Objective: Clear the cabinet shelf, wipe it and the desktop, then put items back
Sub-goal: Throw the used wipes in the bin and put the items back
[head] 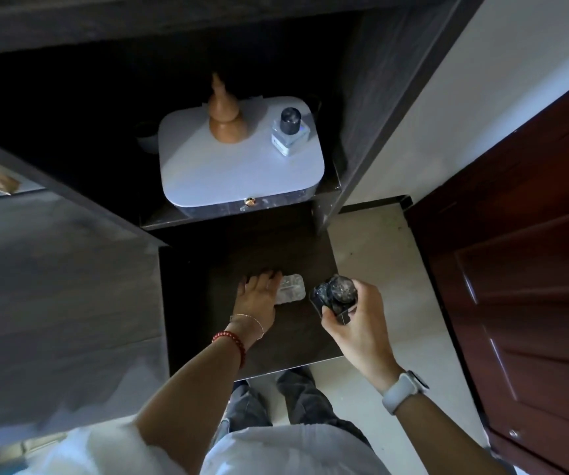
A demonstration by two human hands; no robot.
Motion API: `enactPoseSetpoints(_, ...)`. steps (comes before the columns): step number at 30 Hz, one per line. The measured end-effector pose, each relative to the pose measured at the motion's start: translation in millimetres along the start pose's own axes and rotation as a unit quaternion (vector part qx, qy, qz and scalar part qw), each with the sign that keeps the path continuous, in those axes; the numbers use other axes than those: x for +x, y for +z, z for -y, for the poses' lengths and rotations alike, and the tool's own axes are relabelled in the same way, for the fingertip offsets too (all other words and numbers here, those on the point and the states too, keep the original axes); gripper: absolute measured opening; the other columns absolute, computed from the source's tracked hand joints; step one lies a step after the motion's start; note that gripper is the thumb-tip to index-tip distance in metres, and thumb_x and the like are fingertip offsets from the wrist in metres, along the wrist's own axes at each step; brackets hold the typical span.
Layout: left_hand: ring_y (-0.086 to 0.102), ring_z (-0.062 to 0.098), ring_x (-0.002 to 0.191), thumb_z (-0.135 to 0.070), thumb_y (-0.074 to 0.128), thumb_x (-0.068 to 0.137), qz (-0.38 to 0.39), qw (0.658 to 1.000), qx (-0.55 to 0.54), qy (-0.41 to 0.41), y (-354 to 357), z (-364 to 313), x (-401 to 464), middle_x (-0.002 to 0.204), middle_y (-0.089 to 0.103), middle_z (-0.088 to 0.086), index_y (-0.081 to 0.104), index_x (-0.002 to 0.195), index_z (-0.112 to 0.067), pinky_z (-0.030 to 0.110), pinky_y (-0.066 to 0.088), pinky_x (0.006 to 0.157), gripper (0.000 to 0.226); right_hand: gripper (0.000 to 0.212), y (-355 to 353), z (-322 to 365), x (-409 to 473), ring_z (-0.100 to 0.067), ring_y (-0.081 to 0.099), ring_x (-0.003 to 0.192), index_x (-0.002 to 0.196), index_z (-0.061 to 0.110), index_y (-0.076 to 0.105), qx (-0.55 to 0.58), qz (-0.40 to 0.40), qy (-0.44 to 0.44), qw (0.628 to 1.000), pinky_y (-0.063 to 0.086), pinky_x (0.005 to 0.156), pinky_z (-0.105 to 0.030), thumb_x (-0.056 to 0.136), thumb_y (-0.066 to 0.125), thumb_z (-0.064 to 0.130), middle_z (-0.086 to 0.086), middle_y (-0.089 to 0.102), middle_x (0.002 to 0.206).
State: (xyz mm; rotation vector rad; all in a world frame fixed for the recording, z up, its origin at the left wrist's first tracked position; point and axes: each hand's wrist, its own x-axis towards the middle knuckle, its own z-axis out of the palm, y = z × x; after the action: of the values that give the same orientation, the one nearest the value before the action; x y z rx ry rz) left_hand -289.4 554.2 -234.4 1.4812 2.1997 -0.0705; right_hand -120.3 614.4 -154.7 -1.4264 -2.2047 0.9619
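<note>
A dark desktop [207,337] juts out below an open cabinet shelf [187,217]. My left hand [259,296] lies flat on the desktop, fingers resting on a clear crumpled thing [291,289], perhaps a wipe or plastic wrap. My right hand [355,320] holds a dark bottle with a round marbled cap [336,293] just above the desktop's right side. On the shelf stands a white box with a small gold knob [242,169]. A wooden gourd [226,114] and a small clear bottle with a black cap [290,132] stand on the box.
A white cup [148,138] sits in the dark behind the box on the left. The cabinet's side panel [379,97] rises at right, with a dark red door [533,252] beyond it. A grey cabinet front [53,286] fills the left. Pale floor lies below.
</note>
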Motion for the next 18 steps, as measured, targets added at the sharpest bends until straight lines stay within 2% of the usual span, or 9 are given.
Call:
enactPoseSetpoints(2,0.028,0.025,0.132,-0.019,0.051,0.086,-0.021,0.999,-0.027,-0.014,-14,-1,-11,0.146,0.029,0.004,0.027,0.141,-0.019,0.044,0.012,0.113,0.061,0.055,-4,7,-1,-0.022,0.049,0.097,0.113,0.003,0.049,0.003,0.008,-0.007,1.000,0.048,0.076,-0.027,0.068,0.078,0.015,-0.012,0.052,0.105)
enactPoseSetpoints(3,0.033,0.026,0.130,-0.019,0.053,0.084,-0.046,0.997,-0.051,-0.018,-24,1,-19,0.143,0.036,0.005,0.035,0.138,-0.018,0.045,0.016,0.112,0.057,0.056,-5,13,-2,-0.022,0.050,0.096,0.114,0.002,0.049,0.005,0.013,-0.020,1.000,0.049,0.076,-0.028,0.067,0.078,0.014,-0.013,0.052,0.105)
enactPoseSetpoints(6,0.058,0.026,0.106,-0.021,0.054,0.073,-0.189,0.978,-0.083,-0.009,-58,20,-55,0.113,0.063,0.006,0.063,0.111,-0.015,0.046,0.042,0.096,0.039,0.057,-1,37,0,-0.025,0.053,0.096,0.112,0.002,0.049,0.009,0.038,-0.081,0.996,0.052,0.078,-0.034,0.065,0.079,0.011,-0.012,0.052,0.104)
enactPoseSetpoints(8,0.060,0.022,0.097,-0.028,0.046,0.073,-0.259,0.960,-0.100,-0.027,-81,44,-87,0.105,0.066,0.003,0.065,0.103,-0.017,0.042,0.047,0.089,0.037,0.055,7,63,-2,-0.026,0.053,0.096,0.111,0.002,0.051,0.018,0.053,-0.119,0.991,0.049,0.083,-0.027,0.064,0.078,0.011,-0.010,0.052,0.103)
enactPoseSetpoints(10,0.057,0.021,0.098,-0.030,0.042,0.076,-0.302,0.944,-0.112,-0.072,-101,77,-122,0.106,0.066,0.002,0.064,0.103,-0.018,0.038,0.046,0.088,0.037,0.053,21,98,-7,-0.025,0.053,0.097,0.110,0.001,0.052,0.033,0.075,-0.158,0.984,0.044,0.085,-0.019,0.064,0.077,0.014,-0.009,0.052,0.104)
enactPoseSetpoints(12,0.057,0.023,0.098,-0.030,0.043,0.078,-0.343,0.922,-0.124,-0.130,-115,116,-159,0.105,0.066,0.003,0.063,0.103,-0.017,0.037,0.046,0.086,0.035,0.051,42,138,-14,-0.018,0.049,0.099,0.109,0.002,0.053,0.039,0.100,-0.210,0.972,0.038,0.091,-0.016,0.066,0.071,0.022,-0.010,0.054,0.104)
enactPoseSetpoints(14,0.062,0.028,0.095,-0.026,0.050,0.079,-0.377,0.898,-0.119,-0.193,-128,161,-197,0.103,0.067,0.005,0.063,0.103,-0.016,0.040,0.048,0.083,0.029,0.047,71,183,-25,-0.013,0.047,0.098,0.107,0.006,0.051,0.062,0.125,-0.264,0.954,0.030,0.093,-0.006,0.068,0.063,0.030,-0.007,0.053,0.102)
enactPoseSetpoints(16,0.064,0.031,0.092,-0.019,0.057,0.075,-0.393,0.874,-0.131,-0.255,-136,212,-240,0.100,0.067,0.007,0.063,0.102,-0.015,0.041,0.050,0.079,0.028,0.046,110,235,-40,-0.013,0.047,0.097,0.107,0.012,0.048,0.078,0.151,-0.315,0.934,0.027,0.093,-0.004,0.067,0.058,0.033,-0.002,0.050,0.101)
enactPoseSetpoints(18,0.063,0.032,0.092,-0.020,0.054,0.076,-0.398,0.855,-0.156,-0.294,-142,246,-267,0.101,0.067,0.008,0.064,0.102,-0.014,0.041,0.050,0.078,0.029,0.047,140,267,-49,-0.015,0.047,0.097,0.108,0.015,0.046,0.078,0.170,-0.340,0.922,0.029,0.092,-0.007,0.067,0.058,0.034,-0.003,0.052,0.101)
